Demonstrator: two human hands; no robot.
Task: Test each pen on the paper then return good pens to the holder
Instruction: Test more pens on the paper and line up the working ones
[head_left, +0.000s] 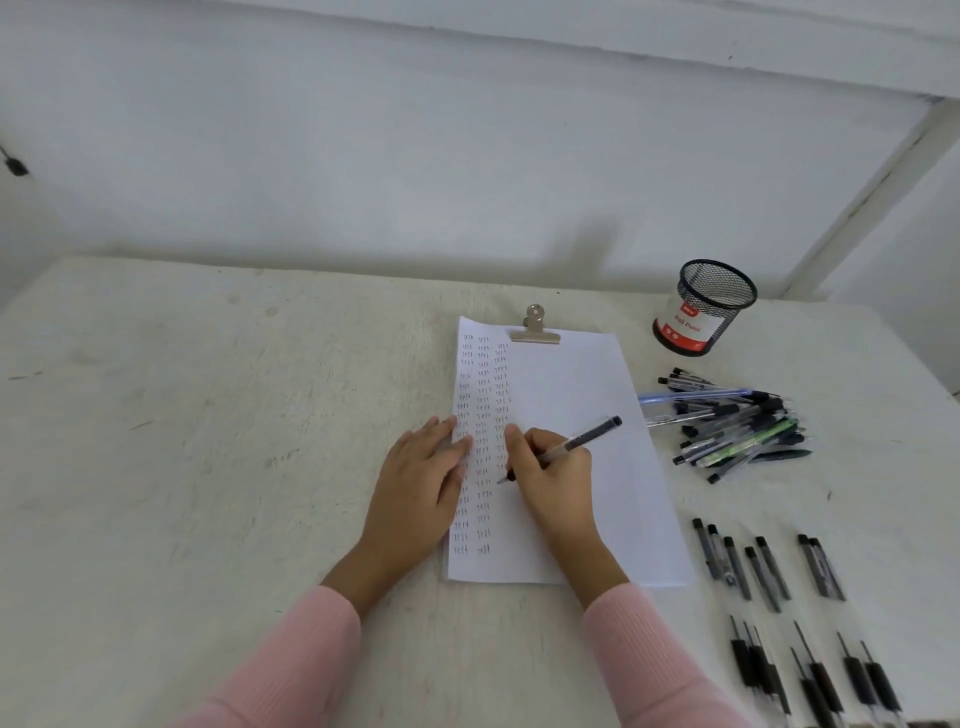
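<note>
- Where its label reads "Ball Pens", holder (712, 297) is black mesh.
- Paper (571, 384): clipped, handwritten columns.
- Right grip (551, 474) holds pen (592, 436); left grip (421, 483) flat on paper.

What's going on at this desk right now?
A person is testing pens. The right hand grips a pen with its tip on the clipped paper, beside columns of test marks. The left hand lies flat on the paper's left edge. The mesh holder stands back right, behind a pile of pens.
</note>
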